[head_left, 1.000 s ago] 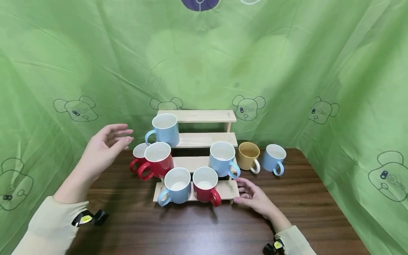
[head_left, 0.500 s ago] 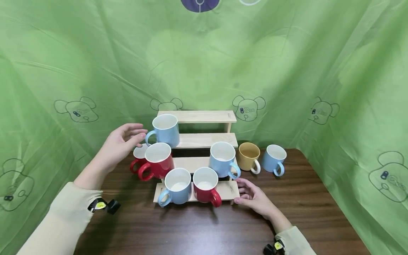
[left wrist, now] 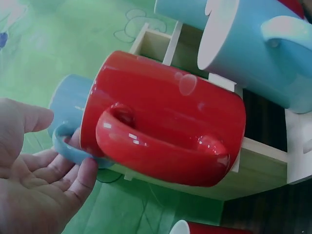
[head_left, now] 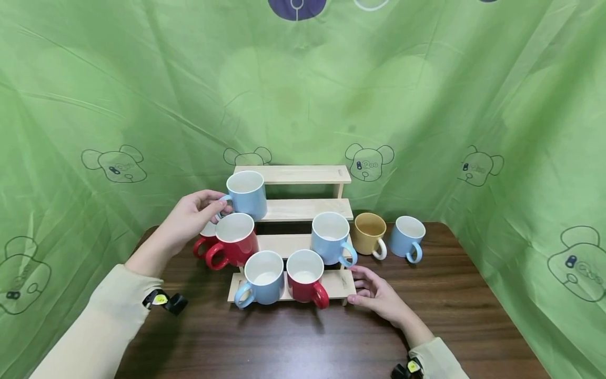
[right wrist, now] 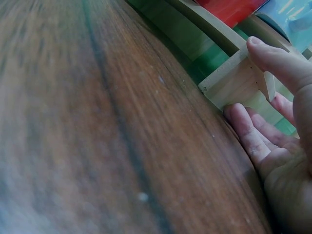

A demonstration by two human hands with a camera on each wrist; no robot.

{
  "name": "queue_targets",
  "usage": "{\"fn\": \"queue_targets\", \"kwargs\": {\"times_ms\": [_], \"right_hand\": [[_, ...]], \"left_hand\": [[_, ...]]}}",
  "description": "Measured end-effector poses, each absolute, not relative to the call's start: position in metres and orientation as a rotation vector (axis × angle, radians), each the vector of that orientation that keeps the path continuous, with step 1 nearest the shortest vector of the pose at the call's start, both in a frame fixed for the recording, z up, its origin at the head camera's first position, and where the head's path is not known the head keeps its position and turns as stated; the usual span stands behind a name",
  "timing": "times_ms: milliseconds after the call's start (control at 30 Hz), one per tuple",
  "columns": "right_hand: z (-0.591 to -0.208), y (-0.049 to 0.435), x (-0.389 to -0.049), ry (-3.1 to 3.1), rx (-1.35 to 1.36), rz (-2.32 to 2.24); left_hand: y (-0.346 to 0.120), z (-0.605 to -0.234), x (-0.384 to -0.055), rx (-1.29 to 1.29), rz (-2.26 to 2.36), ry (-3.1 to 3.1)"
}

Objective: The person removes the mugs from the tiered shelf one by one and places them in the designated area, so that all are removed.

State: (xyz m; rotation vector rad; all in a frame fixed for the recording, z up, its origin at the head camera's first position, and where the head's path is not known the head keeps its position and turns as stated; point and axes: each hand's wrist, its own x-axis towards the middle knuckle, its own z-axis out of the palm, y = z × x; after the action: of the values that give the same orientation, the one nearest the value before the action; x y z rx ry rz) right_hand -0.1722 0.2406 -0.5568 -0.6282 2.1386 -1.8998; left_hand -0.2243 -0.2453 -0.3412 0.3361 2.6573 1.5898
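Note:
A light blue mug [head_left: 248, 200] stands at the left end of the third step of a tiered wooden rack [head_left: 307, 209], its handle turned left. My left hand [head_left: 189, 218] is at that handle; in the left wrist view its fingers lie behind and below the handle [left wrist: 66, 148], while the thumb is apart from it. Just in front, a red mug [head_left: 240, 246] sits on the second step. At the bottom step's right end, my right hand [head_left: 381, 299] grips the rack, with its thumb against the board's edge and the other fingers around the end.
On the lowest step are a blue mug [head_left: 270, 287] and a red mug [head_left: 303, 287]; another blue mug [head_left: 326, 245] is one step up. Beside the rack, a tan mug [head_left: 366, 239] and a blue mug [head_left: 402, 239] stand right, and a red mug [head_left: 208, 230] stands left.
My left hand has moved right from beside the rack to the upper blue mug's handle. The right hand stays at the rack's end, and the mugs have not moved.

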Motion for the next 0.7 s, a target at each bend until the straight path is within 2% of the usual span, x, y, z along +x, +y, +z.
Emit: {"fn": "queue_targets", "kwargs": {"times_ms": [700], "right_hand": [[-0.557,0.241,-0.172,2.141,-0.608,-1.888]], "left_hand": [[-0.238,-0.345,-0.227,0.298,1.669,2.604]]}}
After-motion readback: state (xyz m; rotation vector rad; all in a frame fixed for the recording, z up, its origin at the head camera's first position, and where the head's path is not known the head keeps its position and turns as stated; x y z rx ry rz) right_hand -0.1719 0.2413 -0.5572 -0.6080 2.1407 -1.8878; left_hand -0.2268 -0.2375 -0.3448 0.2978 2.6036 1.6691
